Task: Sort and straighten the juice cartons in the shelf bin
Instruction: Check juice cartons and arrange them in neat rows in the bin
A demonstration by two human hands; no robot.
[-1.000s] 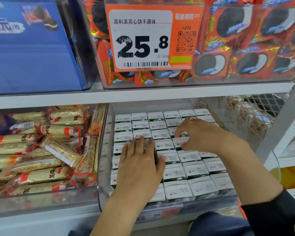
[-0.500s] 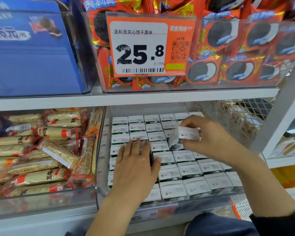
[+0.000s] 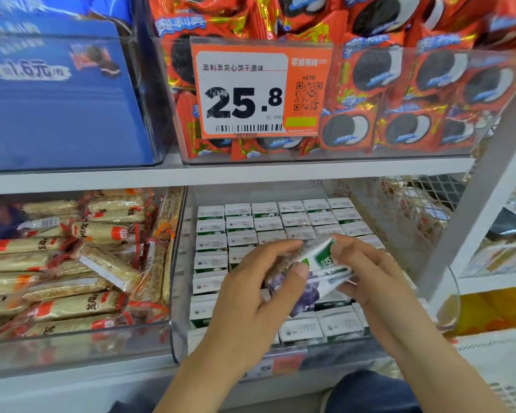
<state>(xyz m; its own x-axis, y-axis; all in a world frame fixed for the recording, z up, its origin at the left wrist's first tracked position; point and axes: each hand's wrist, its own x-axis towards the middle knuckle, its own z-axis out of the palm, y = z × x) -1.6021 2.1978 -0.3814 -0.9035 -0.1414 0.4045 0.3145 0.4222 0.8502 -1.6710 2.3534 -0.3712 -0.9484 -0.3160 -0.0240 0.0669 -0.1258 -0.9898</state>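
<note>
A clear plastic shelf bin (image 3: 179, 332) on the lower shelf holds several rows of small white and green juice cartons (image 3: 239, 225) standing upright. Above the middle of the bin, both hands hold one lifted juice carton (image 3: 316, 269) with purple fruit print, tilted on its side. My left hand (image 3: 251, 296) grips its near left end with the thumb on its face. My right hand (image 3: 367, 272) pinches its far right end. The cartons under the hands are hidden.
A bin of wrapped snack bars (image 3: 72, 263) sits to the left. The shelf above carries red cookie packs (image 3: 399, 84) behind an orange 25.8 price tag (image 3: 259, 90) and a blue box (image 3: 57, 93). A white upright post (image 3: 474, 204) and wire mesh (image 3: 399, 210) stand right.
My right hand pulled a carton up out of the rows. My left hand left the carton tops and took hold of the lifted carton too. The camera moved closer.
</note>
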